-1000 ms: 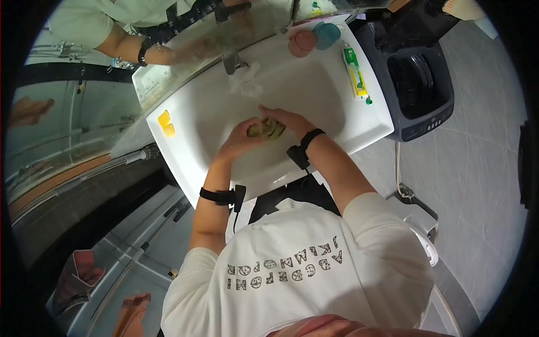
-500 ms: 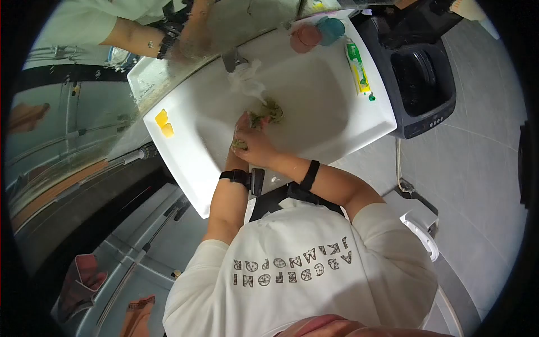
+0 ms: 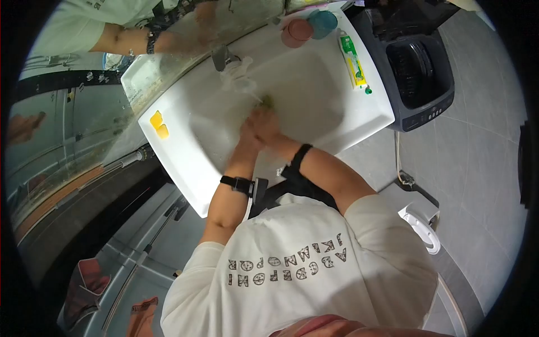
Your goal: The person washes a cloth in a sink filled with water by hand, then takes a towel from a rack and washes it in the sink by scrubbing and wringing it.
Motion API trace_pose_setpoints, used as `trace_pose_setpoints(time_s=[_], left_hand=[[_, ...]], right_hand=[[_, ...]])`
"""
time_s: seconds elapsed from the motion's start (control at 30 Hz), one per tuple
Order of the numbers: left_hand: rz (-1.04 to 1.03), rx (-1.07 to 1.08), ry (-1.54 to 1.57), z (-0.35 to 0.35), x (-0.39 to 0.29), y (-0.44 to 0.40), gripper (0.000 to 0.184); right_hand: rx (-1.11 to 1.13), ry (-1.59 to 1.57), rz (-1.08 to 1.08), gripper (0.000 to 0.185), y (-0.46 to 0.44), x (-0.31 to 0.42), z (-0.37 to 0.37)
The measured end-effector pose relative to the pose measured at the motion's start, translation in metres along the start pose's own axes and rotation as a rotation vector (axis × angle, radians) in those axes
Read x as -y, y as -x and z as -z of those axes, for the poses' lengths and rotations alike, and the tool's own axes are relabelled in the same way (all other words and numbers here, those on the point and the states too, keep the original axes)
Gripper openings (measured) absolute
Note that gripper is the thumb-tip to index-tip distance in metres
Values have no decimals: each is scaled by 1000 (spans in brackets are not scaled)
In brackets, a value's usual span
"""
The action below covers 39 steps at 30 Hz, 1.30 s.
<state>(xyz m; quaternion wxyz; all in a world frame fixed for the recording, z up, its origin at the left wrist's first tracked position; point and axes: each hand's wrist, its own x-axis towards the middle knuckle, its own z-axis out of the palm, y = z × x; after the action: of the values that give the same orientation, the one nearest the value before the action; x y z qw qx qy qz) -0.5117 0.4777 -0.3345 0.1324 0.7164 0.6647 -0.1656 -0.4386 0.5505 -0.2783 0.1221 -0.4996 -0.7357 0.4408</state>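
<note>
Over the white sink, both my hands are together in front of the faucet. My left hand is on the left side, blurred, its fingers largely hidden by the other hand. My right hand overlaps it, also smeared by motion. A small green item shows just past the fingertips, where a thin stream of water comes down. Which hand bears the green item cannot be made out. Clear, whitish material hangs at the faucet's mouth.
Yellow pieces lie on the left rim. A pink cup, a blue cup and a green and yellow tube stand or lie at the back right. A dark washing machine is beside the sink.
My right hand has moved from over my left wrist forward to my left fingers. Less of the green item shows now, and the hands are pressed closer together.
</note>
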Motion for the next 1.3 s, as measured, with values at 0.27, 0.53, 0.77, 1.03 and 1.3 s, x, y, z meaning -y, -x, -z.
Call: trace_pose_setpoints(time_s=[0.27, 0.53, 0.77, 1.03, 1.3], left_hand=[[26, 138, 239, -2, 0, -4, 24], [239, -30, 1931, 164, 16, 48, 32], [431, -17, 1374, 112, 52, 63, 49], [457, -126, 3089, 7, 18, 24, 44], [556, -83, 3102, 11, -20, 14, 47]], right_hand=[[96, 65, 122, 20, 35, 26, 4], [755, -284, -415, 45, -77, -100, 9], [716, -1101, -610, 52, -41, -27, 38], [426, -204, 184, 20, 30, 53, 19], [-227, 58, 275, 28, -16, -63, -63]])
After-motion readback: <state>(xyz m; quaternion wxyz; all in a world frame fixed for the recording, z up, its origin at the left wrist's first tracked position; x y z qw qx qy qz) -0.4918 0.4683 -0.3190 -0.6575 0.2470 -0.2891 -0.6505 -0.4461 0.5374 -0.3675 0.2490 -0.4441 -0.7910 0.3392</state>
